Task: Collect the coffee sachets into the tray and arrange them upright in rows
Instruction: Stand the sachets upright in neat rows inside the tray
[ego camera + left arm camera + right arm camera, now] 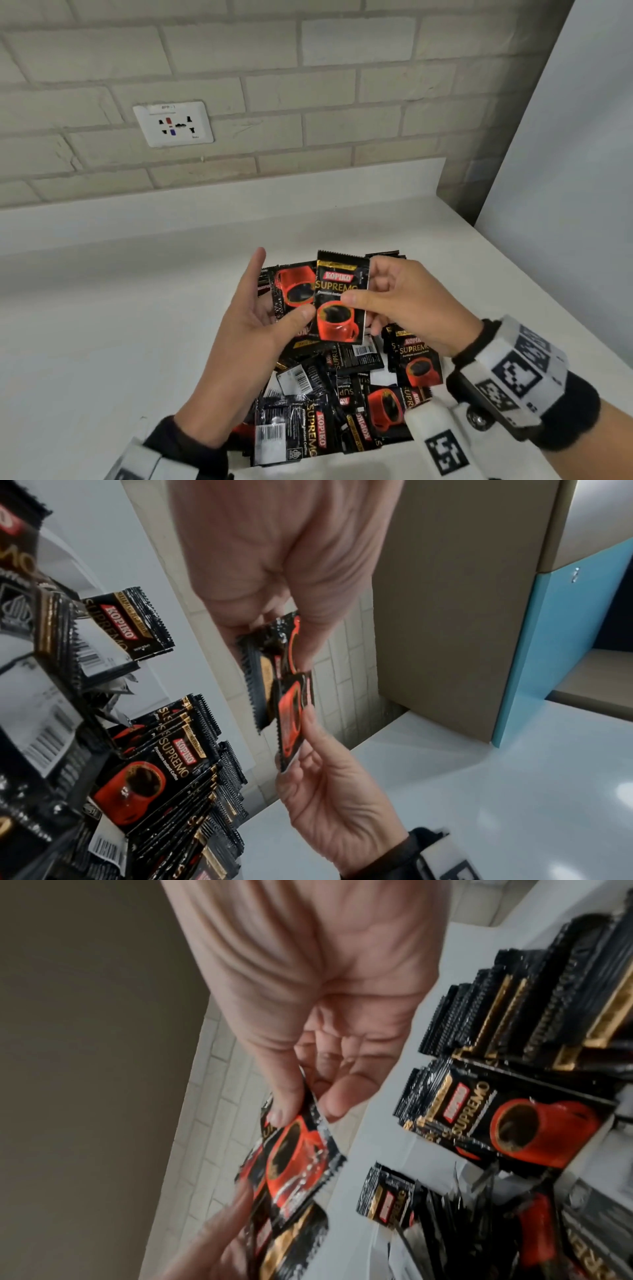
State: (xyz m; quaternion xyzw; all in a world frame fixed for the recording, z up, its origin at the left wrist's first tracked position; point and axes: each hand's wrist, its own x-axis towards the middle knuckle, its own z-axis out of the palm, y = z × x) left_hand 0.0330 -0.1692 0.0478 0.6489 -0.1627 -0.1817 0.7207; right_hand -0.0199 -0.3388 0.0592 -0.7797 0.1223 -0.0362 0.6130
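Black coffee sachets printed with a red cup fill the white tray (342, 462), most in a loose heap (308, 394). A packed stack (416, 356) stands on edge at the tray's right side, also visible as the stack (192, 772) and the stack (507, 1020). Above the tray my right hand (363, 291) pinches one sachet (339, 301) upright between thumb and fingers. My left hand (274, 301) holds another sachet (291, 287) just behind it, thumb on its lower edge. Both sachets overlap, the right hand's sachet (293, 718) partly in front of the left hand's sachet (263, 669).
The tray sits on a white counter (102, 325) against a pale brick wall with a wall socket (173, 124). A white panel (565, 137) rises at the right. A beige cabinet (462, 588) and a blue panel (534, 642) show in the left wrist view.
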